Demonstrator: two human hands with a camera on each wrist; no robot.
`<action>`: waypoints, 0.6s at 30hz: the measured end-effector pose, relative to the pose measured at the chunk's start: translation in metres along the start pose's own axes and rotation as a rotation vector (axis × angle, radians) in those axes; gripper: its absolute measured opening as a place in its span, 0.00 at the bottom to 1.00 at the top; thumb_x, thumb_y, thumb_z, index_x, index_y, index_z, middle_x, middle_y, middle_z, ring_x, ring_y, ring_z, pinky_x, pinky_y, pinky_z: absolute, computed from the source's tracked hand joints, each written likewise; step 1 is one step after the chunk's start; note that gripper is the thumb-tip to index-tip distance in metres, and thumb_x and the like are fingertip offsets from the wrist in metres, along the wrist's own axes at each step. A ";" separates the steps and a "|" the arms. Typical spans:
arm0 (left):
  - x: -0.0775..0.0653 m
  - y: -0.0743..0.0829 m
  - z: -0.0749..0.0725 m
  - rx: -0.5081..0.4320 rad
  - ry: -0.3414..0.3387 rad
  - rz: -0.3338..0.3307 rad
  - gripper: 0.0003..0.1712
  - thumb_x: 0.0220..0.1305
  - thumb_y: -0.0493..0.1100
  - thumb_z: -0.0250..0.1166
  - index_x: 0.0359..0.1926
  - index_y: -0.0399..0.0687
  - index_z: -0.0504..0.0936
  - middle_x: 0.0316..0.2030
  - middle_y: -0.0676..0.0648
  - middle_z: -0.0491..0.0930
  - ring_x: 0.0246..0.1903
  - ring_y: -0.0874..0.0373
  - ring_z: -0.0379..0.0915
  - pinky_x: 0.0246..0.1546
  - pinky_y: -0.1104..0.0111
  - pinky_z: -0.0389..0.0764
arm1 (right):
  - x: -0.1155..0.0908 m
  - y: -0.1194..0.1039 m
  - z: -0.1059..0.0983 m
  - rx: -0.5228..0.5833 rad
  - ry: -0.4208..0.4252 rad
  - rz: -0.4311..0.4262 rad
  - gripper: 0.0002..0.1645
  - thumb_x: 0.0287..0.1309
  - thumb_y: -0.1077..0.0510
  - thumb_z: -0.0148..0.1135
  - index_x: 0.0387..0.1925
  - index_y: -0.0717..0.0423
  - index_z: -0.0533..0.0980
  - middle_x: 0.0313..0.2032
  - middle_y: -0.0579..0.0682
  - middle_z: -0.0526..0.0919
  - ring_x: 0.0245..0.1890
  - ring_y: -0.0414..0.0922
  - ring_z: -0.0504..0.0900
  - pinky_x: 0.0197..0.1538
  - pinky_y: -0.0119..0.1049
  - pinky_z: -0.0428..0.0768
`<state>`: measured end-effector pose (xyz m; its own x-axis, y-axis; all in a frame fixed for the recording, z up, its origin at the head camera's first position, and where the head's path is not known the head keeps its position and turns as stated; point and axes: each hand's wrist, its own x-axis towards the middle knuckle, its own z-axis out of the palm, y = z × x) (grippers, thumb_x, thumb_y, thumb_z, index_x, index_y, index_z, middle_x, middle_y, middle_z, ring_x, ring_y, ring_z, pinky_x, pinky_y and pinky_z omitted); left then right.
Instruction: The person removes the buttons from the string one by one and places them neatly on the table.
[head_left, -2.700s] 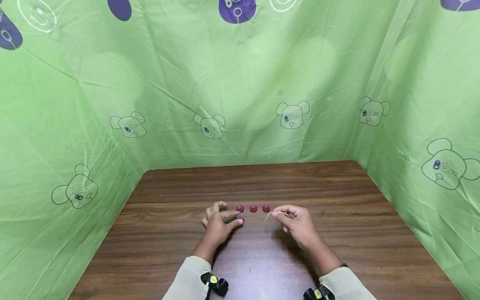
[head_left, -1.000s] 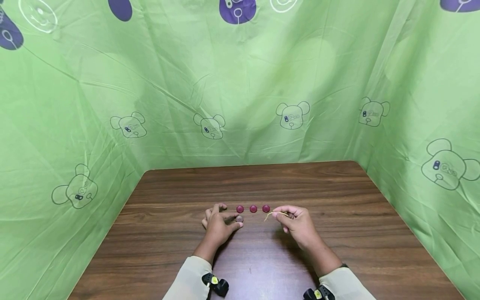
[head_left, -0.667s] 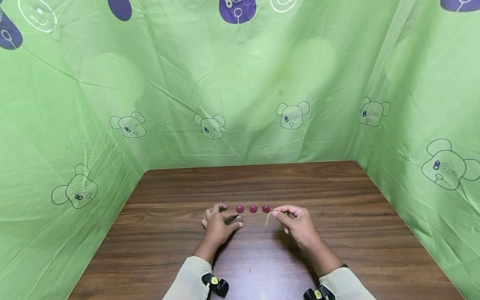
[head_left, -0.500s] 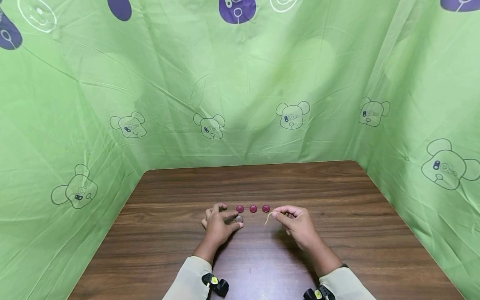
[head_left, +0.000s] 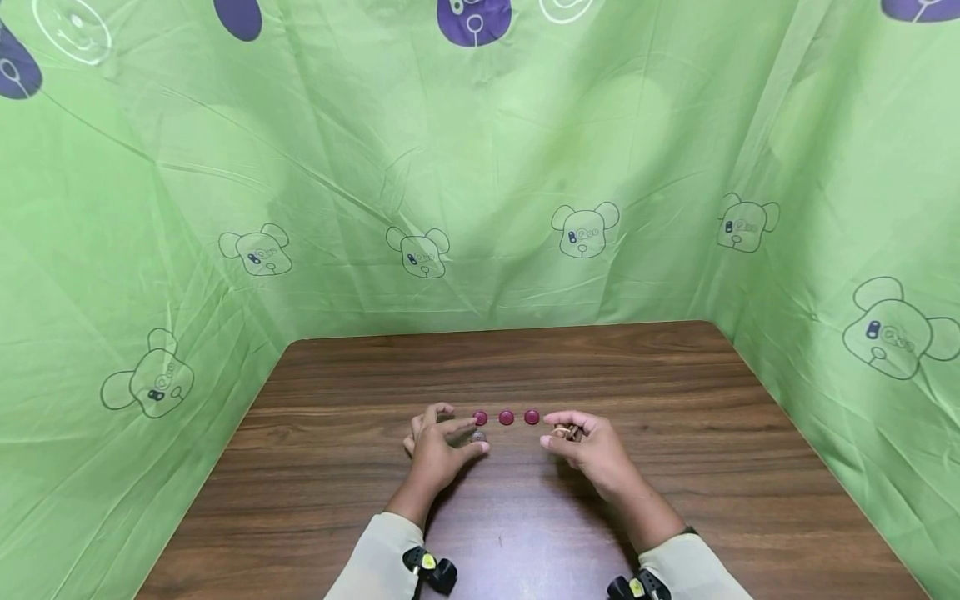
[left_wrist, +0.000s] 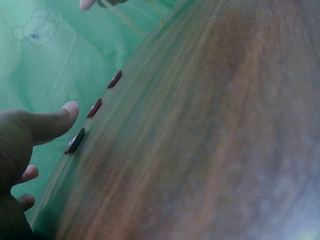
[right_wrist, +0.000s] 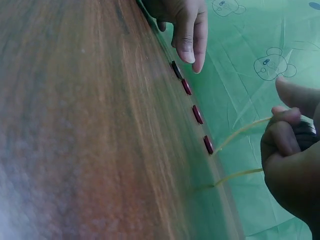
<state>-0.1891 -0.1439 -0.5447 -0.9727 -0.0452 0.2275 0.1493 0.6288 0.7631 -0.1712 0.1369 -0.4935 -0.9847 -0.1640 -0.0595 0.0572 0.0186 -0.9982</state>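
Three maroon buttons (head_left: 507, 417) lie in a row on the wooden table. A grey button (head_left: 478, 436) lies just nearer to me than the leftmost one. Around this grey button my left hand (head_left: 437, 450) has its thumb and index finger spread, with the fingertips right at its edges. To the right of the row, my right hand (head_left: 596, 450) holds dark, brownish button-like pieces (head_left: 572, 432) in its curled lower fingers, mostly hidden. Yellow string (right_wrist: 240, 134) comes out of that fist in two strands in the right wrist view. Its thumb and index finger stand apart.
Wooden table top (head_left: 495, 367) stretches out around both hands. Green cloth (head_left: 495, 283) with bear drawings hangs behind it and on both sides. Each sleeve cuff carries a small black camera (head_left: 431, 567).
My right thumb and index finger, which pinched the yellow string with its end hanging down, have parted, and the strand has left their tips. The left hand has hardly moved beside the grey button.
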 end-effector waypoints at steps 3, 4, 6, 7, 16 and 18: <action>0.000 0.002 -0.001 -0.017 0.010 0.012 0.26 0.49 0.54 0.89 0.52 0.61 0.95 0.68 0.45 0.75 0.67 0.41 0.60 0.59 0.43 0.51 | 0.000 -0.001 -0.001 -0.021 -0.047 0.010 0.33 0.64 0.69 0.73 0.68 0.74 0.74 0.37 0.45 0.84 0.28 0.34 0.75 0.30 0.27 0.75; -0.001 0.003 -0.001 -0.024 0.013 0.014 0.26 0.49 0.53 0.89 0.52 0.61 0.95 0.68 0.45 0.75 0.67 0.40 0.60 0.59 0.43 0.50 | 0.000 -0.002 -0.001 -0.027 -0.063 0.013 0.33 0.66 0.69 0.71 0.70 0.74 0.72 0.39 0.46 0.84 0.29 0.34 0.76 0.32 0.27 0.76; -0.001 0.004 -0.001 -0.032 0.019 0.018 0.25 0.50 0.53 0.89 0.51 0.61 0.96 0.68 0.44 0.75 0.67 0.40 0.60 0.59 0.42 0.50 | 0.000 -0.002 -0.001 -0.032 -0.093 0.018 0.33 0.71 0.69 0.66 0.73 0.73 0.69 0.40 0.46 0.82 0.31 0.34 0.77 0.33 0.27 0.77; -0.001 0.005 -0.001 -0.035 0.023 0.021 0.24 0.50 0.52 0.89 0.51 0.60 0.96 0.68 0.44 0.75 0.67 0.40 0.60 0.59 0.42 0.50 | 0.000 -0.001 -0.002 -0.032 -0.106 0.019 0.34 0.72 0.69 0.64 0.75 0.73 0.68 0.40 0.46 0.81 0.31 0.35 0.77 0.34 0.27 0.77; -0.002 0.007 0.000 -0.058 0.043 0.057 0.23 0.53 0.48 0.88 0.52 0.58 0.95 0.67 0.41 0.74 0.67 0.40 0.60 0.61 0.39 0.49 | 0.000 0.002 0.003 0.010 -0.105 -0.026 0.16 0.77 0.67 0.59 0.57 0.72 0.65 0.33 0.50 0.78 0.20 0.37 0.71 0.24 0.27 0.69; -0.002 0.007 0.000 -0.062 0.047 0.059 0.24 0.53 0.48 0.88 0.53 0.57 0.95 0.67 0.41 0.74 0.67 0.40 0.60 0.61 0.39 0.49 | 0.000 0.002 0.004 0.004 -0.069 -0.026 0.12 0.78 0.66 0.60 0.51 0.73 0.69 0.32 0.51 0.78 0.18 0.36 0.69 0.22 0.27 0.67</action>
<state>-0.1863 -0.1393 -0.5397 -0.9526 -0.0469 0.3007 0.2185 0.5822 0.7831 -0.1704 0.1334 -0.4952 -0.9722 -0.2317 -0.0338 0.0325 0.0093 -0.9994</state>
